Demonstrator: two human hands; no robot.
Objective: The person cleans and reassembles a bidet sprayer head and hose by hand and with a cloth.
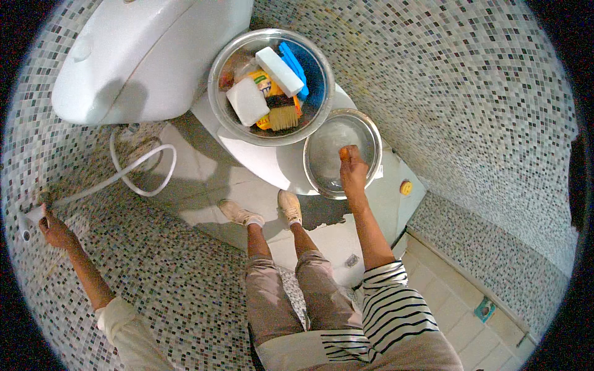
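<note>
At the far left, my left hand [57, 230] is closed around a white hand sprayer [34, 216] beside the tiled wall. A white hose [93, 189] runs from it and loops on the floor. My right hand [352, 170] is inside a round metal bowl [311, 170], fingers pressed together at a small orange thing [344, 152] too small to name. Behind the bowl, a larger metal basin [216, 102] holds white sponge blocks [247, 102], a blue item [293, 62], yellow packets [263, 83] and a brush with tan bristles [284, 118].
Both metal vessels rest on a white curved surface [257, 164]. A large white ceramic fixture [154, 62] stands upper left. A yellow round sponge [406, 187] lies on the floor at right, near a mosaic wall [458, 111]. A floor drain [351, 260] and turquoise packet [485, 309] lie nearer.
</note>
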